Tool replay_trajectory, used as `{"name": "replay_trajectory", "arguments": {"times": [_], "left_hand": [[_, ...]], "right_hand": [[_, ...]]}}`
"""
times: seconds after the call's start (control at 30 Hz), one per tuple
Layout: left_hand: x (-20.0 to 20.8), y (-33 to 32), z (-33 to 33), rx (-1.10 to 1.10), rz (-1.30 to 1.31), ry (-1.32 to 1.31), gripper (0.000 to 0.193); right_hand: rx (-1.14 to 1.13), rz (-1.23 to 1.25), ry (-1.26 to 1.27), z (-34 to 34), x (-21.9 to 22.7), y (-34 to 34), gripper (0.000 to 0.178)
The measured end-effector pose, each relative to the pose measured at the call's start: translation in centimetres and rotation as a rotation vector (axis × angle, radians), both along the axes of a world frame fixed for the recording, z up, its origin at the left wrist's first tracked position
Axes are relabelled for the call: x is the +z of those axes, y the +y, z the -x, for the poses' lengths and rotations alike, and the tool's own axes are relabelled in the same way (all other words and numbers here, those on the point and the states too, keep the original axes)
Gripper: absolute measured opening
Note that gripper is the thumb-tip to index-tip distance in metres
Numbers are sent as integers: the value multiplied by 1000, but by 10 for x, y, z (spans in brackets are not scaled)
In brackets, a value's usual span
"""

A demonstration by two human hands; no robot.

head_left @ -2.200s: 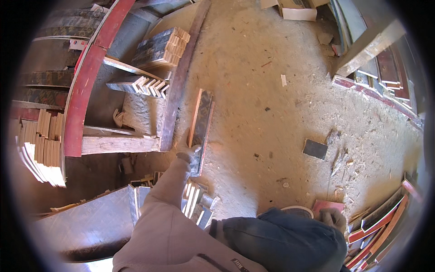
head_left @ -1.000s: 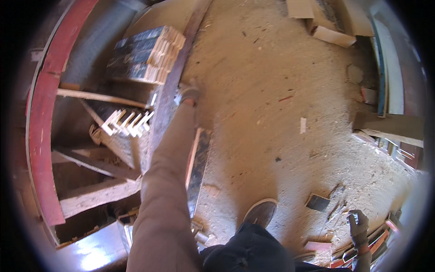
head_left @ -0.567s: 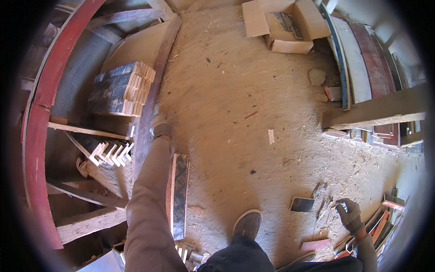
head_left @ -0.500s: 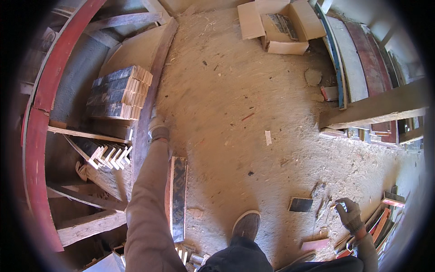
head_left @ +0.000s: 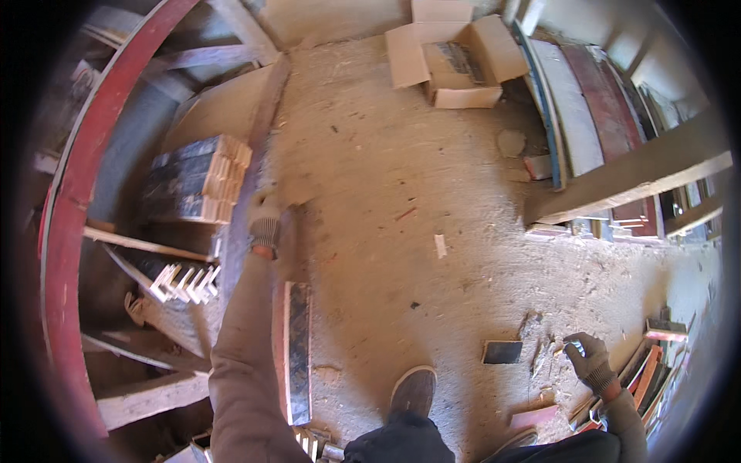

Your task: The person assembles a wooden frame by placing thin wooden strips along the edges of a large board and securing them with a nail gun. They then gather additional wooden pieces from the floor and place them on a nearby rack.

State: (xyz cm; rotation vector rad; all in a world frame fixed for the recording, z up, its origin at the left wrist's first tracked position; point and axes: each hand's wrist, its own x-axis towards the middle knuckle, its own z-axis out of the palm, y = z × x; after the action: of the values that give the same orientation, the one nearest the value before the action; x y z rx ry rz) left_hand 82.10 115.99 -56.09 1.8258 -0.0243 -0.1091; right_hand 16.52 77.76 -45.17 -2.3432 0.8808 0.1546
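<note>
My left hand point(head_left: 265, 210), in a knitted glove, reaches forward at the long wooden rail point(head_left: 241, 181) along the left side. Its fingers are blurred, so whether they hold anything is unclear. Just left of it lies a stack of short boards point(head_left: 202, 179) with dark printed faces and pale cut ends. My right hand point(head_left: 591, 364), also gloved, hangs low at the right with fingers curled toward the thumb. A small pale bit shows between them, too small to name. A dark square offcut point(head_left: 502, 352) lies on the floor left of that hand.
An open cardboard box point(head_left: 467, 96) stands at the far end. Planks point(head_left: 590, 116) and a thick beam point(head_left: 629, 181) line the right side. A long narrow board point(head_left: 297, 351) lies beside my left forearm. Wood scraps point(head_left: 644, 370) pile up at lower right.
The view has shifted slightly, moving the box and floor things a little left and down. My left hand has moved a little forward along the rail. My right hand stays nearly still.
</note>
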Motion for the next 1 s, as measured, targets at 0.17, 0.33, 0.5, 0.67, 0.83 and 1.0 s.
{"name": "replay_trajectory", "arguments": {"times": [0.17, 0.33, 0.5, 0.67, 0.83, 1.0], "left_hand": [[105, -77, 86, -432, 918, 357, 25], [198, -138, 151, -851, 1102, 249, 47], [301, -185, 190, -904, 1037, 188, 53], [423, -219, 216, -798, 955, 197, 55], [542, -249, 224, -760, 893, 177, 49], [649, -248, 241, -458, 300, 151, 21]], "right_hand": [[54, 33, -124, -28, 6, -4, 15], [198, 142, -342, -35, 40, -16, 9], [73, -206, -388, -7, 104, -15, 9], [-66, -296, -290, 52, 196, -8, 13], [-234, -361, -242, 96, 320, 11, 16], [-247, -459, -147, 108, 475, 15, 22]]}}
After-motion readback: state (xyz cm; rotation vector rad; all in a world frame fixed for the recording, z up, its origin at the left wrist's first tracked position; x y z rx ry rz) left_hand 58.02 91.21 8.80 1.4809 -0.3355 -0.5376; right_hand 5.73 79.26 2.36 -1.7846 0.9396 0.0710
